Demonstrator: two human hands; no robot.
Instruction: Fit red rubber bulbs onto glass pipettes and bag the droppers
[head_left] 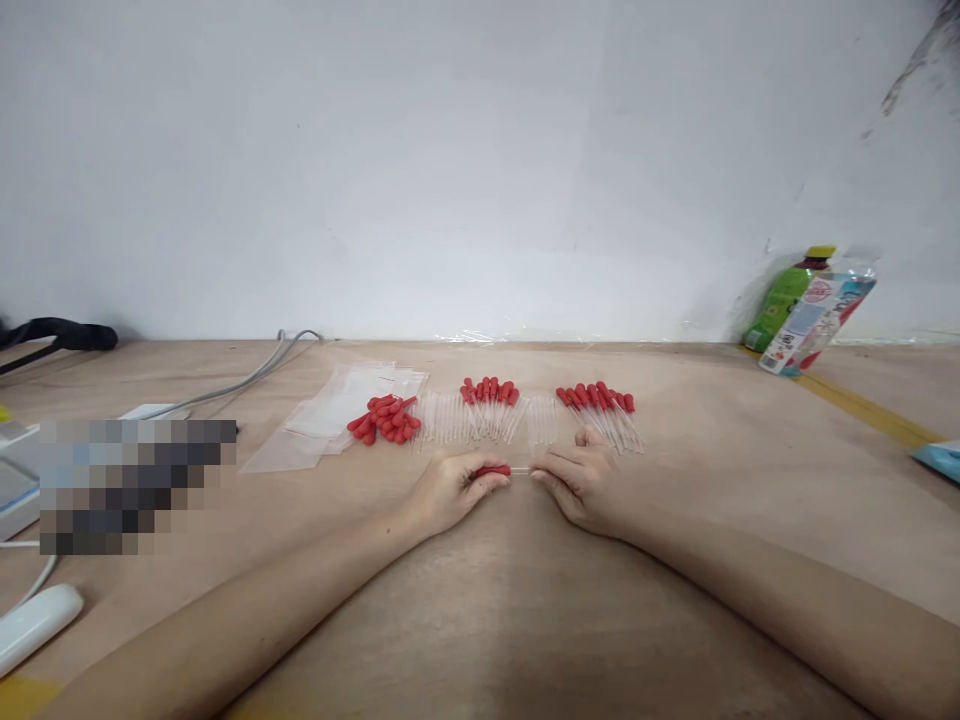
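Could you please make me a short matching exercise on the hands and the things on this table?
1. left hand
2. right hand
3. bulb pile
4. green bottle

A. topped by a yellow cap
B. fingers at a clear tube
C. holding a red bulb
D. beside the bags

Pairs: 1-C, 2-B, 3-D, 4-A

Left hand (454, 490) holds red bulb (495, 470); right hand (583, 478), clear tube (520, 471).
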